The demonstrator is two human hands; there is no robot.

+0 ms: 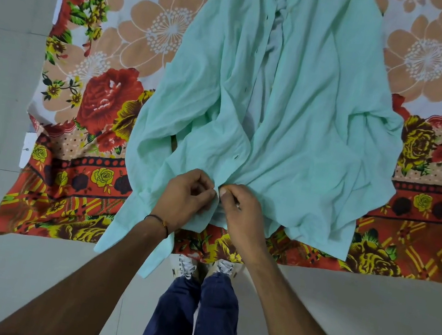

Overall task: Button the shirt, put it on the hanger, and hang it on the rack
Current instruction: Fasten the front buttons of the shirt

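Head view: the pale mint-green cotton shirt (297, 92) lies front-up and open on the red-and-peach floral cloth (94, 102). It fills the middle of the frame, with the collar end toward the top edge and the hem at lower centre. My left hand (185, 195) and right hand (239, 210) meet at the hem end of the front opening. The fingers (206, 189) of each are curled, pinching one edge of the opening, thumbs almost touching. I judge this to be the lowest button. To do it well I should keep the buttonhole edge taut, tip the button edgewise and push it through. Then I should check the hems line up before moving to the next dark fastening mark (235, 157) above. No hanger or rack is in view.
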